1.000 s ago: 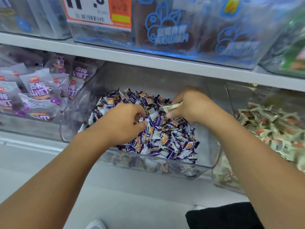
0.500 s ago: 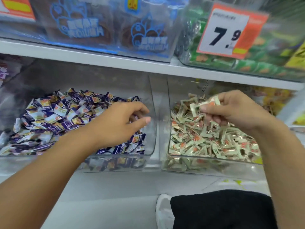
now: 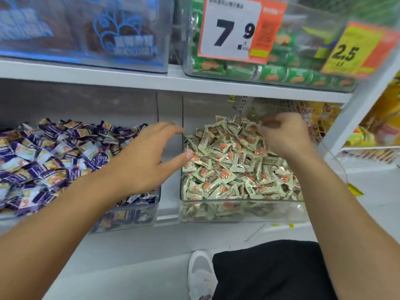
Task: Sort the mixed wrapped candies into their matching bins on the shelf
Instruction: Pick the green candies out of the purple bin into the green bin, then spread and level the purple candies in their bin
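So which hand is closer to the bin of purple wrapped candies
Left. The left hand hovers over the right end of the purple candy bin, fingers spread. The right hand is over the neighbouring pale green candy bin.

Purple-and-gold candies [image 3: 54, 152], pale green candies [image 3: 227, 169] with seemingly orange marks.

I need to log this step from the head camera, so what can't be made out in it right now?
- Right hand: fingers curl away over the pale green candies; whether they pinch a candy is hidden.
- Purple candies: the left forearm covers the front of the pile, and the frame's left edge cuts it off.
- Yellow price tag: motion-blurred; small print unreadable.
- Left hand: its palm side faces away.
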Available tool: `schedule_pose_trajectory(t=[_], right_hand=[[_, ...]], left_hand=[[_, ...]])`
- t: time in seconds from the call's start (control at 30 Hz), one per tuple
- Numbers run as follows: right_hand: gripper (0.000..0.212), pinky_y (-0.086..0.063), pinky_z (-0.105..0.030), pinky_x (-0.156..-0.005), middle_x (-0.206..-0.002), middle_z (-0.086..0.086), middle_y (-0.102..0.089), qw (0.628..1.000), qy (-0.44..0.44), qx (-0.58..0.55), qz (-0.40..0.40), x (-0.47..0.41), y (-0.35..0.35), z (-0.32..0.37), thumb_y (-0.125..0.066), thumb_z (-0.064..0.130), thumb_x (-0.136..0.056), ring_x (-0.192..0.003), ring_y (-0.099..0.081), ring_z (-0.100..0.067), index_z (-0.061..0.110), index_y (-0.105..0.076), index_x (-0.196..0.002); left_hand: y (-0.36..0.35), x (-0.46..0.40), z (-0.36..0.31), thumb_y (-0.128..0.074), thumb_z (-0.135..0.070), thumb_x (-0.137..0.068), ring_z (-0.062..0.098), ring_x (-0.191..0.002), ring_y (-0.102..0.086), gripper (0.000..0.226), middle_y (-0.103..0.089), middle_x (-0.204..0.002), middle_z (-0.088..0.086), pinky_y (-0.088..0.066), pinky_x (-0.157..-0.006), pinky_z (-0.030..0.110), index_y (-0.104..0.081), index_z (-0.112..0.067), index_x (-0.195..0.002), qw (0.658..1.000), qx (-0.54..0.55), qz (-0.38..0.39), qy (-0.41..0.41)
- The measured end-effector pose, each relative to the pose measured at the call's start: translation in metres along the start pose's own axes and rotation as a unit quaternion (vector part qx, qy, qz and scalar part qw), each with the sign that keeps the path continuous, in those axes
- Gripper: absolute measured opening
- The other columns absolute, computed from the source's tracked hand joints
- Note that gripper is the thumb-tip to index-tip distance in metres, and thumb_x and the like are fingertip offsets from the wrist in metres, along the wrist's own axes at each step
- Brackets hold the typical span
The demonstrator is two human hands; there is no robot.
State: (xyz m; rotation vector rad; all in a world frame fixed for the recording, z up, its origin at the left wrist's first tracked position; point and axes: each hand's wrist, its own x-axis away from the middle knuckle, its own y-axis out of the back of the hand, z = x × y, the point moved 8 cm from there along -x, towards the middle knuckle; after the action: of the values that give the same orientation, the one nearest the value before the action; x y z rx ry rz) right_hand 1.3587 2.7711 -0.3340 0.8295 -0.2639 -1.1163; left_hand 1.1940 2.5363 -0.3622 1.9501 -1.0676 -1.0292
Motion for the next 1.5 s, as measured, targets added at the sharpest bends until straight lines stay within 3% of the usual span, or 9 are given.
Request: schedule_pose_trajectory(t=[0.17,0.3,0.4,0.53,0.83,0.93,1.17,1.37,1.5], right_hand=[[0.011,-0.048,-0.012,-0.072,-0.082,0.017,-0.070,0.932,0.334,-0.051,0.127,0.087,-0.038,0.139,-0.069,0.021,-0.091,-0.079,-0.065,0.003,0.021,-0.077,-0.098],[0.027,-0.049,-0.027,-0.090,-0.114,0.011,-0.067,0.834,0.439,0.066,0.327,0.160,-0.120,0.185,-0.051,0.021,-0.100,-0.105,-0.060,-0.007,0.030,-0.066,-0.121],[0.047,-0.047,-0.048,-0.100,-0.140,0.001,-0.046,0.784,0.456,0.197,0.373,0.179,-0.193,0.190,-0.047,0.015,-0.100,-0.128,-0.046,-0.025,0.030,-0.040,-0.144],[0.072,-0.040,-0.056,-0.106,-0.160,0.004,-0.017,0.769,0.460,0.211,0.392,0.187,-0.267,0.231,-0.046,0.012,-0.099,-0.143,-0.024,-0.037,0.039,-0.008,-0.155],[0.054,-0.029,-0.039,-0.117,-0.162,-0.004,-0.027,0.788,0.417,0.169,0.420,0.149,-0.329,0.300,-0.039,0.015,-0.100,-0.146,-0.030,-0.025,0.027,-0.034,-0.153],[0.050,-0.021,-0.037,-0.121,-0.162,-0.001,-0.026,0.757,0.448,0.181,0.440,0.151,-0.361,0.318,-0.036,0.022,-0.103,-0.148,-0.025,-0.022,0.029,-0.036,-0.152],[0.038,-0.042,-0.035,-0.099,-0.136,0.003,-0.050,0.661,0.466,0.335,0.483,0.152,-0.354,0.289,-0.037,0.032,-0.106,-0.103,-0.054,-0.016,0.027,-0.048,-0.142],[0.045,-0.038,-0.038,-0.110,-0.146,0.004,-0.049,0.615,0.432,0.435,0.495,0.131,-0.297,0.211,-0.033,0.049,-0.104,-0.129,-0.048,-0.019,0.029,-0.049,-0.140],[0.049,-0.032,-0.037,-0.116,-0.153,0.010,-0.041,0.612,0.412,0.437,0.514,0.129,-0.273,0.210,-0.039,0.054,-0.101,-0.139,-0.041,-0.015,0.036,-0.043,-0.147]], left_hand=[[0.025,0.006,0.008,-0.049,-0.050,-0.097,0.008,-0.119,-0.051,0.042,-0.057,-0.129,-0.008,-0.040,-0.100,0.026,-0.058,-0.025,-0.130,1.000,0.008,-0.024,-0.012],[0.072,0.037,0.084,-0.053,-0.049,-0.088,0.024,-0.103,-0.063,0.041,-0.070,-0.110,0.003,-0.052,-0.087,0.038,-0.068,-0.020,-0.113,0.981,-0.108,-0.075,0.146],[0.105,0.087,0.151,-0.058,-0.049,-0.088,0.041,-0.115,-0.050,0.052,-0.055,-0.124,0.018,-0.046,-0.097,0.050,-0.057,-0.014,-0.126,0.908,-0.258,-0.053,0.326],[0.102,0.140,0.205,-0.051,-0.042,-0.096,0.046,-0.131,-0.036,0.068,-0.033,-0.144,0.024,-0.033,-0.106,0.050,-0.025,-0.006,-0.147,0.868,-0.204,0.026,0.453],[0.082,0.144,0.192,-0.049,-0.019,-0.102,0.004,-0.066,-0.060,0.026,-0.065,-0.079,-0.008,-0.047,-0.062,0.021,-0.065,-0.023,-0.123,0.927,0.118,0.059,0.351],[0.072,0.140,0.185,-0.049,-0.027,-0.102,0.008,-0.097,-0.061,0.028,-0.065,-0.108,-0.012,-0.046,-0.087,0.019,-0.062,-0.030,-0.127,0.945,0.084,0.099,0.301],[0.128,0.154,0.192,-0.049,-0.046,-0.078,0.022,-0.072,-0.064,0.032,-0.070,-0.072,-0.002,-0.055,-0.069,0.033,-0.071,-0.023,-0.080,0.936,-0.145,-0.053,0.318],[0.102,0.170,0.196,-0.041,-0.037,-0.101,0.032,-0.102,-0.056,0.028,-0.063,-0.117,0.015,-0.043,-0.083,0.035,-0.054,-0.013,-0.096,0.919,-0.087,0.110,0.369],[0.093,0.177,0.187,-0.035,-0.044,-0.104,0.022,-0.139,-0.039,0.046,-0.041,-0.154,0.001,-0.033,-0.108,0.031,-0.040,-0.025,-0.146,0.911,-0.028,0.183,0.368]])
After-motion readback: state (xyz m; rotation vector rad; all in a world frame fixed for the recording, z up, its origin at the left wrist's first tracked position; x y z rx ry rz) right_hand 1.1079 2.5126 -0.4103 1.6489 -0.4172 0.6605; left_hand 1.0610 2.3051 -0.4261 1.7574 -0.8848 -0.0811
